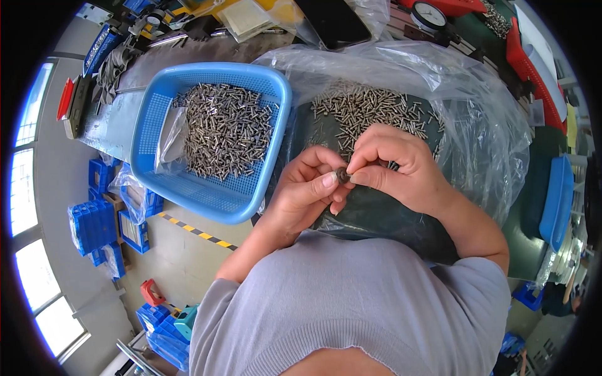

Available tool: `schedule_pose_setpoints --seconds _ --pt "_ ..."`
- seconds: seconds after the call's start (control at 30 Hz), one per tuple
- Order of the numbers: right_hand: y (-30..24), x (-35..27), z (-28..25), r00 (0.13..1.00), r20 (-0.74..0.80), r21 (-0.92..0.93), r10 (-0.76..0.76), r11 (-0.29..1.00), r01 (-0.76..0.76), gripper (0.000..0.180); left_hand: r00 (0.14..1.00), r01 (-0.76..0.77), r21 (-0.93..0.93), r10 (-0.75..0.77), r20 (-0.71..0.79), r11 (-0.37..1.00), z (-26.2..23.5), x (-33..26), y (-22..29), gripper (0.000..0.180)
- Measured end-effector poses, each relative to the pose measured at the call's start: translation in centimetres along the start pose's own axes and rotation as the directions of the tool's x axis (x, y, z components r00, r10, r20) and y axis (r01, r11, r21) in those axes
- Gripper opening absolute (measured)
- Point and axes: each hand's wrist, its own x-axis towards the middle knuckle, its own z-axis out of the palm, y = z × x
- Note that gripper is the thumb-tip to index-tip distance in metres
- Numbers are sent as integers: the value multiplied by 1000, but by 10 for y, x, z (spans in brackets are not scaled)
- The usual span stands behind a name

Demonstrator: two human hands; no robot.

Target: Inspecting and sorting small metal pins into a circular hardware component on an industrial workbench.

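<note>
In front of my chest, my left hand [308,188] pinches a small dark round part [342,175] between thumb and fingers. My right hand [401,166] meets it from the other side, its thumb and forefinger closed at the part's edge. Whatever sits between those right fingertips is too small or hidden to make out. Just beyond my hands, a loose heap of small metal pins [370,109] lies on clear plastic sheeting over the dark green tabletop. To the left stands a blue plastic basket [244,210] with many similar metal pins [226,131] in it.
A clear plastic bag [476,106] spreads around the heap. At the back lie a black phone [333,24] and a dial gauge [429,15]. Red bins [533,75] and a blue tray [557,203] are on the right. Blue crates [94,225] stand on the floor at left.
</note>
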Motion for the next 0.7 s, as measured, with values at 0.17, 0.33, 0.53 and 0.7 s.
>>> schedule_pose_setpoints --seconds 0.17,0.33,0.53,0.7 --pt "-2 0 3 1000 -25 -20 -9 1000 9 7 1000 -1 6 1 31 1000 -1 0 -2 20" --pt "-2 1 3 998 0 -68 -61 996 61 9 999 4 6 -4 36 1000 -2 -3 -2 20" --pt "-1 -2 4 999 50 -10 -18 1000 18 14 1000 16 -10 -16 27 1000 0 -4 -1 20" --pt "-2 -2 4 997 72 -4 12 1000 -11 13 1000 11 16 -12 10 1000 -1 -5 -1 20"
